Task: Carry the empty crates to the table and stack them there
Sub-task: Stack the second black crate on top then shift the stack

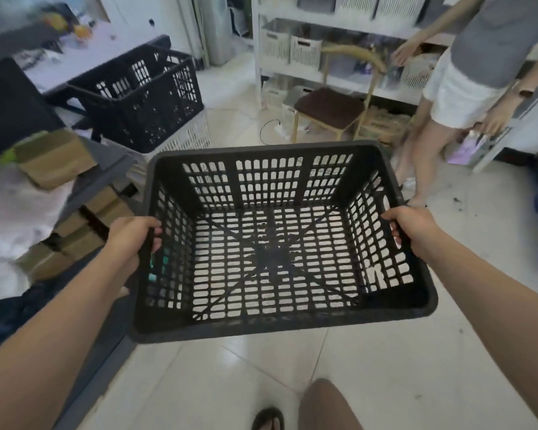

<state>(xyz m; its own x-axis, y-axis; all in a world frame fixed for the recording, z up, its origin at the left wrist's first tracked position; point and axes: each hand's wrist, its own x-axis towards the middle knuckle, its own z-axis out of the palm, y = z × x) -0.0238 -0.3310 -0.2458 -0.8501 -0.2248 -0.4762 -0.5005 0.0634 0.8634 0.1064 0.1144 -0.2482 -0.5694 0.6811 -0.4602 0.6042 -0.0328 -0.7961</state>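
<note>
- Our left hand (131, 240) is wrapped tight on the black crate (274, 324), and our right hand (413, 228) grips its other side.
- We hold the crate up over the floor (230, 383).
- Another black crate (143, 97) sits far off by the tabletop (84, 62).

The black rectangular lattice crate (274, 243) looks like matt moulded plastic, its rim smooth and its walls and floor pierced with slots. A second black plastic lattice crate (140, 100) has the same dull finish. The pale tiled floor (230, 377) is smooth with a soft sheen. The brown cardboard boxes (53, 159) look like matt, papery board. The chair (333, 110) has a light wooden frame and a dark brown seat pad that looks like cloth. The white slotted storage bins (305, 51) on the white shelf unit (292, 74) appear to be plastic.
</note>
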